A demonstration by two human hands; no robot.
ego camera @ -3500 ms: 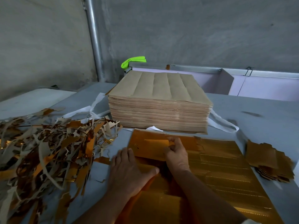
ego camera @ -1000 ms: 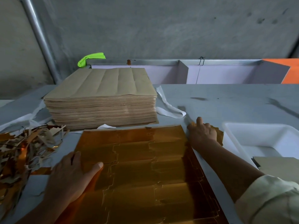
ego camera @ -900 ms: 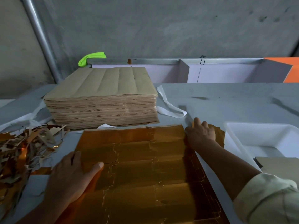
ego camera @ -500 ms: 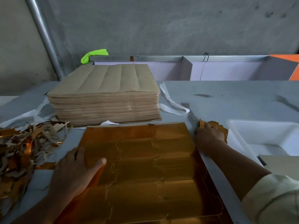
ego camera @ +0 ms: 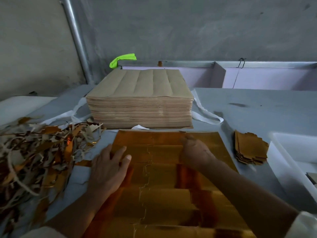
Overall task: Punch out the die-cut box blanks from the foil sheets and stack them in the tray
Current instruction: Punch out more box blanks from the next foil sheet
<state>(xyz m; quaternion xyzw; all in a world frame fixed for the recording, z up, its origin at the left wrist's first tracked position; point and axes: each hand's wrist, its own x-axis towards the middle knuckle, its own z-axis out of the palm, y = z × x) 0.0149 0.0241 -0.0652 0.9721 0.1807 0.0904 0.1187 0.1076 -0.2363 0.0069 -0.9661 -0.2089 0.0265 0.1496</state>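
Note:
A gold foil sheet (ego camera: 159, 182) with die-cut outlines lies flat on the grey table in front of me. My left hand (ego camera: 108, 169) rests flat on its left edge, fingers straight. My right hand (ego camera: 195, 152) lies on the sheet's upper middle, fingers pointing to the far edge; its fingertips are blurred. A small pile of punched gold blanks (ego camera: 250, 148) sits to the right of the sheet, apart from both hands. The white tray (ego camera: 284, 162) stands at the right edge of view.
A thick stack of brown-backed sheets (ego camera: 142, 100) stands just behind the foil sheet. A heap of gold and white offcut strips (ego camera: 34, 152) covers the table's left side. White strapping (ego camera: 205, 114) trails around the stack. A lilac partition (ego camera: 257, 78) runs along the back wall.
My right hand has left the pile of blanks at the right and come back onto the foil sheet. The view has swung left. My left hand still rests on the sheet.

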